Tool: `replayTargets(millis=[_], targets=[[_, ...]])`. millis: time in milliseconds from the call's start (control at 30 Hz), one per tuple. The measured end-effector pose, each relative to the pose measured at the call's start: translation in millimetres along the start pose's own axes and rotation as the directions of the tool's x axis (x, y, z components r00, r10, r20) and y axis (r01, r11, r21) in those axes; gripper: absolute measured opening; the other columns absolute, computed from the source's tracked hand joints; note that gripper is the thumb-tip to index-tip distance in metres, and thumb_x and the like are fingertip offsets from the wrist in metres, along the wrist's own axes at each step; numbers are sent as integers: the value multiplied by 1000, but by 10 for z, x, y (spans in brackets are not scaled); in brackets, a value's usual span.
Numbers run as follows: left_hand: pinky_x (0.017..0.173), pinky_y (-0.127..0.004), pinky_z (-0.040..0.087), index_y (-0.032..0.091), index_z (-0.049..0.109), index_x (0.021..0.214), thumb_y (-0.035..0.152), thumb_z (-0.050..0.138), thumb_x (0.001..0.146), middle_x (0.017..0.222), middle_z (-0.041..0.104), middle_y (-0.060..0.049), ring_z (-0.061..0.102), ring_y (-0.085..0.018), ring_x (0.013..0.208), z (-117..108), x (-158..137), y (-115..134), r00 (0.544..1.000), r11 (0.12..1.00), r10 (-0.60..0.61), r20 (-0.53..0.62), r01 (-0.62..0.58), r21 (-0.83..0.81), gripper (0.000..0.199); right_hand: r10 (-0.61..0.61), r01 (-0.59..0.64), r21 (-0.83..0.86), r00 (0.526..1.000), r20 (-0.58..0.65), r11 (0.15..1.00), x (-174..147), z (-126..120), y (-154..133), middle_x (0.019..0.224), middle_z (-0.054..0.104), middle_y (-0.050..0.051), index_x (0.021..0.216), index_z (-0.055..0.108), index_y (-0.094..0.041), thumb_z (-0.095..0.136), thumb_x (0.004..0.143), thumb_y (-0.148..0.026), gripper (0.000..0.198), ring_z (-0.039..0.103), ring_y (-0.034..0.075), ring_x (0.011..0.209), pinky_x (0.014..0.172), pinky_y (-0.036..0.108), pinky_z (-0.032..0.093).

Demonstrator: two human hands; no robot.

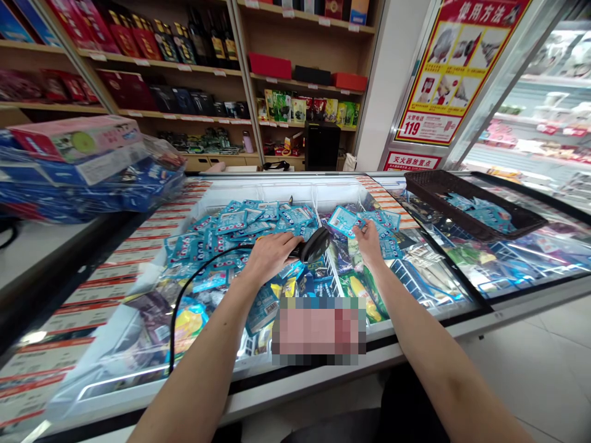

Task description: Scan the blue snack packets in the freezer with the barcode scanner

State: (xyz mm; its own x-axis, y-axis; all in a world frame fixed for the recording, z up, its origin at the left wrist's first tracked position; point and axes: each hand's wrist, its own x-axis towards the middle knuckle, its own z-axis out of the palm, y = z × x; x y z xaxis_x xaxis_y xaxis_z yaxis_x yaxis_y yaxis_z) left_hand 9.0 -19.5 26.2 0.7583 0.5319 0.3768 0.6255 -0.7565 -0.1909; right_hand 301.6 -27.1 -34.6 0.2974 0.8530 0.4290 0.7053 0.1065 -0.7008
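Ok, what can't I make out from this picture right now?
Head view: fine print on the light-blue packet in the right hand, too small and blurred.
Head view: grip of the barcode scanner, mostly covered by the left hand.
Head view: far end of the cord, behind the left forearm.
Head view: whatever the pixelated patch masks.

A black handheld scanner (317, 244), its head angled up and to the right, trails a thin dark cable (178, 303) curving down at left. Just beyond its head, a flat light-blue packet (342, 220) with white markings tilts, pinched at its right edge, beside similar blue packets (389, 246).
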Motion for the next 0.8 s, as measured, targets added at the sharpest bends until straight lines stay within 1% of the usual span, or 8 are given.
replayTargets(millis=[100, 133, 233, 333, 533, 633, 733, 800], targets=[[80, -34, 43, 22, 51, 122, 37, 59, 83, 105, 62, -8, 59, -24, 98, -4, -1, -4, 1000, 1000, 8, 12, -9, 11, 42, 45, -14, 203, 987, -152, 979, -7, -2, -45, 74, 44, -2, 124, 37, -18, 40, 89, -43, 43, 45, 15, 61, 62, 29, 43], [79, -34, 44, 22, 51, 122, 37, 59, 83, 105, 62, -8, 59, -24, 98, -4, 0, -5, 1000, 1000, 12, 14, -12, 14, 42, 33, 8, 216, 982, -185, 976, -12, -18, -70, 72, 43, -3, 126, 37, -18, 42, 88, -42, 45, 44, 14, 58, 62, 29, 43], [79, -34, 44, 21, 51, 121, 36, 59, 83, 104, 62, -8, 59, -24, 97, 0, -1, -11, 1000, 1000, 15, 10, -16, 21, 42, -20, 52, 116, 964, -264, 992, -17, -116, -128, 70, 44, -3, 130, 38, -19, 41, 89, -37, 45, 45, 14, 55, 64, 31, 42], [79, -35, 44, 21, 51, 121, 35, 59, 83, 104, 62, -8, 59, -24, 97, 12, -4, -17, 1000, 1000, 14, -3, -14, 19, 42, -36, 29, -28, 947, -318, 999, 15, -256, -97, 77, 53, 1, 124, 46, -19, 37, 90, -34, 38, 51, 17, 61, 69, 34, 42], [76, -34, 44, 21, 51, 121, 37, 60, 82, 105, 63, -8, 60, -24, 96, 34, -5, -27, 999, 999, 33, -16, -32, 17, 43, 148, -208, -99, 893, -425, 973, 99, -456, 90, 80, 58, 5, 120, 47, -17, 39, 85, -27, 38, 54, 21, 69, 73, 36, 41], [77, -35, 45, 21, 51, 121, 37, 59, 83, 105, 63, -9, 60, -24, 97, 42, -6, -33, 999, 999, 34, -25, -33, 19, 42, 163, -248, -151, 889, -428, 957, 99, -489, 127, 84, 60, 7, 120, 48, -16, 39, 83, -25, 39, 54, 23, 75, 76, 37, 41], [78, -35, 45, 21, 51, 121, 37, 59, 83, 105, 63, -9, 60, -24, 98, 41, -11, -43, 999, 999, 21, -34, -20, 24, 42, 147, -274, -230, 880, -452, 934, 84, -514, 144, 92, 61, 11, 118, 51, -14, 41, 81, -24, 39, 54, 26, 88, 82, 39, 39], [78, -35, 45, 21, 52, 120, 37, 59, 82, 106, 63, -8, 60, -24, 98, 32, -13, -48, 999, 999, 2, -37, -1, 35, 42, 158, -323, -293, 868, -471, 900, 71, -531, 151, 99, 60, 14, 116, 53, -14, 44, 80, -24, 38, 50, 29, 99, 86, 41, 37]])
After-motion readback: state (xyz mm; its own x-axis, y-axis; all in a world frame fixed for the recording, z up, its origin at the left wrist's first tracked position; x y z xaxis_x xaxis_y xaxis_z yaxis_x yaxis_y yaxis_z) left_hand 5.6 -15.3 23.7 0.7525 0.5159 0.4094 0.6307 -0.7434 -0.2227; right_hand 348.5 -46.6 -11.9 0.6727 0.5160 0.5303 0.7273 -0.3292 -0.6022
